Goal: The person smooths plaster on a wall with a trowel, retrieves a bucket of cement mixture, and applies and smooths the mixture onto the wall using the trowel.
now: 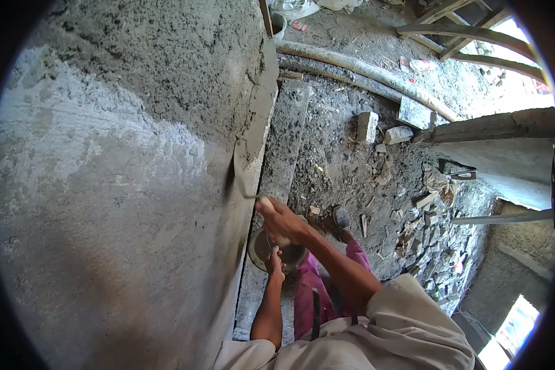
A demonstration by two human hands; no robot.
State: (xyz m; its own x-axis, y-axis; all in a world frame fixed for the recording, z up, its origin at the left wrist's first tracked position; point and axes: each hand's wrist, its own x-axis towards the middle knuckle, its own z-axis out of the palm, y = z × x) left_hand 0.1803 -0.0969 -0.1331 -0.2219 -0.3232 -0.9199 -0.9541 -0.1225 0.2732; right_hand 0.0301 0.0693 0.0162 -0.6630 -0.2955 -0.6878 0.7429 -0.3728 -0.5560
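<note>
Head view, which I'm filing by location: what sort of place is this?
Likely a building site: the wall is part rough, part smooth; rubble litters the ground; the right hand holds a trowel at the wall's edge.

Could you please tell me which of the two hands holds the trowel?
The right hand, the upper one in the picture: it grips the trowel, whose blade is at the wall edge. The left hand is lower, at the round container.

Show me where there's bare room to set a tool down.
Likely best: the gritty flat strip beyond the right hand, bordered by the wall, the crumbly ground and long poles. Crowded: around the round container by the left hand, and the rubble at right.
</note>
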